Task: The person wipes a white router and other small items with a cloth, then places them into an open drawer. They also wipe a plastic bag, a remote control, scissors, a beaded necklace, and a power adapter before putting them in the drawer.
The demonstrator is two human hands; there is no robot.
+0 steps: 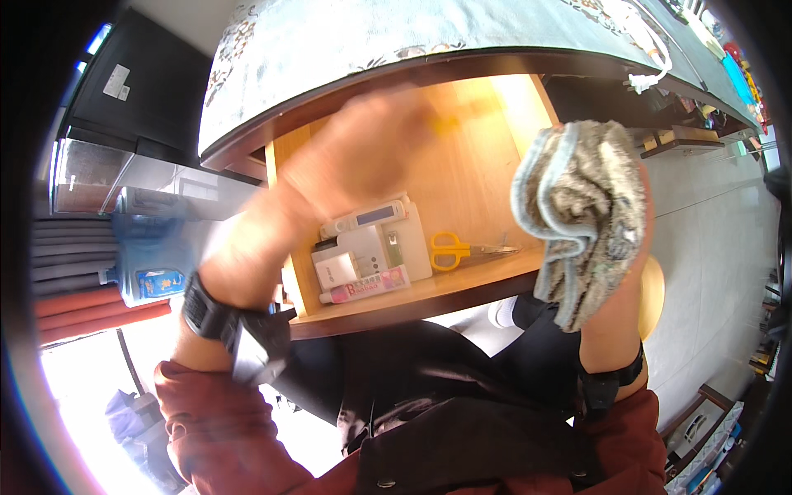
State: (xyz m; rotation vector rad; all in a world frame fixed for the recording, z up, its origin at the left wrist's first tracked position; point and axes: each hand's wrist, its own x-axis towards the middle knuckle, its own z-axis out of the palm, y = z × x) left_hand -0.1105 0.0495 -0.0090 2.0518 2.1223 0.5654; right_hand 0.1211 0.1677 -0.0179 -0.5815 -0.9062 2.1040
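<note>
Over the back of an open wooden drawer (473, 192), my left hand (380, 145) is blurred by motion. At its fingertips is a blurred yellow object (447, 125) that the hand appears to grip; its kind is unclear. My right hand (647, 210), mostly hidden, holds a bunched grey-brown cloth (609, 204) with light-blue edging beside the drawer's right side. Yellow-handled scissors (450, 251) lie near the drawer's front. Left of them are a white tray (422, 247), a digital thermometer (374, 215), a small white box (337, 270), a nail clipper (393, 241) and a printed tube (365, 286).
A patterned cloth (346, 31) covers the tabletop above the drawer. A white plug with its cord (643, 81) hangs over the table's edge. A blue water jug (148, 247) stands at left near a black cabinet (148, 80). My legs are under the drawer front.
</note>
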